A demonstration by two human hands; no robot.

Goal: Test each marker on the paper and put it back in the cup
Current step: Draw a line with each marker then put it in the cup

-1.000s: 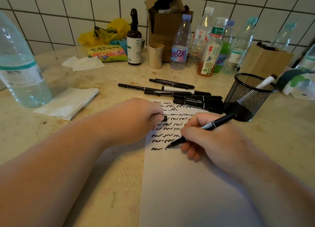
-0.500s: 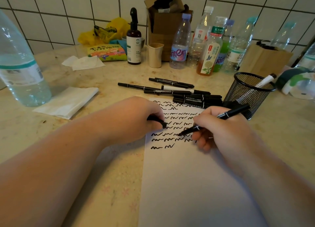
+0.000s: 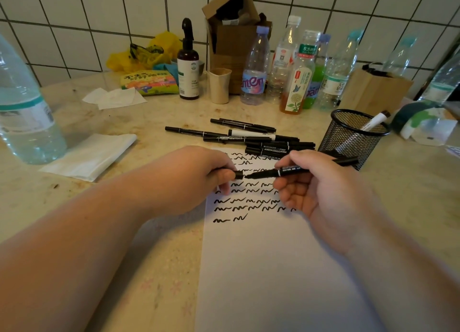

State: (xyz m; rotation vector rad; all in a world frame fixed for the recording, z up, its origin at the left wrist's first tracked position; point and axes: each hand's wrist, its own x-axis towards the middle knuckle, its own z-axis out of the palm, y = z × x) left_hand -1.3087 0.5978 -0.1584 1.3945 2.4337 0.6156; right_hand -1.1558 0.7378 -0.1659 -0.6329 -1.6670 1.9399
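A white paper (image 3: 268, 269) lies in front of me, its upper part covered with rows of black squiggles. My right hand (image 3: 323, 189) holds a black marker (image 3: 298, 171) level above the paper, tip pointing left. My left hand (image 3: 196, 177) pinches the marker's black cap (image 3: 238, 174), which sits right at the tip. Several black markers (image 3: 249, 138) lie in a pile beyond the paper. A black mesh cup (image 3: 353, 137) stands at the right with one white marker (image 3: 373, 121) leaning in it.
A large water bottle (image 3: 25, 107) and folded tissues (image 3: 92, 154) are at the left. Several bottles (image 3: 296, 70), a beige cup (image 3: 219, 85), a brown spray bottle (image 3: 188, 65) and cardboard boxes line the tiled wall behind. A green and white object (image 3: 420, 122) lies at the far right.
My right hand finished a squiggle on the bottom row, lifted the marker off the paper and turned it level. The tip has come up to the cap in my left hand.
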